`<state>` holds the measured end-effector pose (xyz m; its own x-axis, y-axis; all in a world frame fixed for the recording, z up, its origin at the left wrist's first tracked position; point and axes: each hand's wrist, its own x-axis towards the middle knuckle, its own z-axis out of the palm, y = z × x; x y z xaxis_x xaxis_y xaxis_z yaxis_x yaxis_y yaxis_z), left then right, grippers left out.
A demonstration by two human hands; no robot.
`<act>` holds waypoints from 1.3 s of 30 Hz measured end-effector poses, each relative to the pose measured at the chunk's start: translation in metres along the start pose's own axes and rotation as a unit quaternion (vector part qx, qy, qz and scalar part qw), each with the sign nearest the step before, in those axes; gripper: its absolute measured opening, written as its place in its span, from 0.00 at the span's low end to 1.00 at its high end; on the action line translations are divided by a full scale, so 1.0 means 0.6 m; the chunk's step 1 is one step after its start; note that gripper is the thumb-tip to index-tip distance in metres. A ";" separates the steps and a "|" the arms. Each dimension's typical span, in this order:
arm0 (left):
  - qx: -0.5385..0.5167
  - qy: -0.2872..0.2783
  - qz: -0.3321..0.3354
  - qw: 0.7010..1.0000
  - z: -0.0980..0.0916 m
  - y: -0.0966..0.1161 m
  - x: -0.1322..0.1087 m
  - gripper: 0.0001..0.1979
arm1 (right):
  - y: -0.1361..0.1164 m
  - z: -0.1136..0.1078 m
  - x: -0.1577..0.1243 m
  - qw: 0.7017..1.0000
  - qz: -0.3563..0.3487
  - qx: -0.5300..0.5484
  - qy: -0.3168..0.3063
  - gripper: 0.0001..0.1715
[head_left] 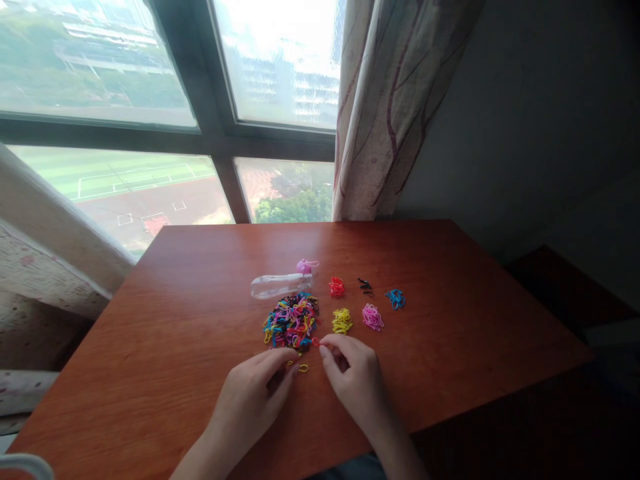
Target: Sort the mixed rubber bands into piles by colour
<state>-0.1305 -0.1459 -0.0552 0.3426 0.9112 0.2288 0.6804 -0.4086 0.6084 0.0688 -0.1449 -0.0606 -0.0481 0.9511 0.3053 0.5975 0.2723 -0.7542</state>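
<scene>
One small red rubbery loop [315, 341]: at multicoloured loop pile's [290, 321] near-right edge.
Right hand [356, 367]: thumb and forefinger pinching it.
Left hand [256, 385]: fingertips slightly parted beside small yellow rubbery loop [303, 371]; can't tell hold.
Pinch: edge only, lift lightly.

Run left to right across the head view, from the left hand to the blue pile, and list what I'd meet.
Left hand → yellow loop → red loop → right hand → blue pile. Overlapping things are left out.
</scene>
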 end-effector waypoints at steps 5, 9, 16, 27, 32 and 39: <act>0.028 -0.005 0.010 1.000 0.000 0.000 -0.003 0.08 | 0.031 -0.038 0.076 0.993 -0.009 -0.115 0.041 0.09; 0.047 -0.004 0.017 0.999 0.001 -0.001 -0.005 0.08 | 0.053 -0.054 0.142 0.980 0.004 -0.196 0.020 0.07; 0.071 0.000 0.035 0.997 -0.001 0.005 -0.003 0.09 | 0.075 -0.044 0.183 0.975 0.008 -0.220 0.007 0.06; 0.098 -0.049 0.025 0.994 0.003 0.003 -0.002 0.10 | 0.038 -0.042 0.107 0.993 -0.016 -0.112 0.038 0.11; 0.108 -0.060 0.020 0.992 0.002 0.006 0.000 0.10 | 0.011 -0.022 0.038 0.999 -0.008 -0.043 0.009 0.10; 0.115 -0.047 0.031 0.992 0.005 0.000 -0.003 0.09 | 0.010 -0.008 -0.028 0.999 0.001 -0.034 -0.008 0.09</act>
<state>-0.1290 -0.1477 -0.0579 0.4405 0.8792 0.1814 0.7817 -0.4750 0.4042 0.0769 -0.1601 -0.0672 -0.0589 0.9537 0.2950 0.6514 0.2607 -0.7126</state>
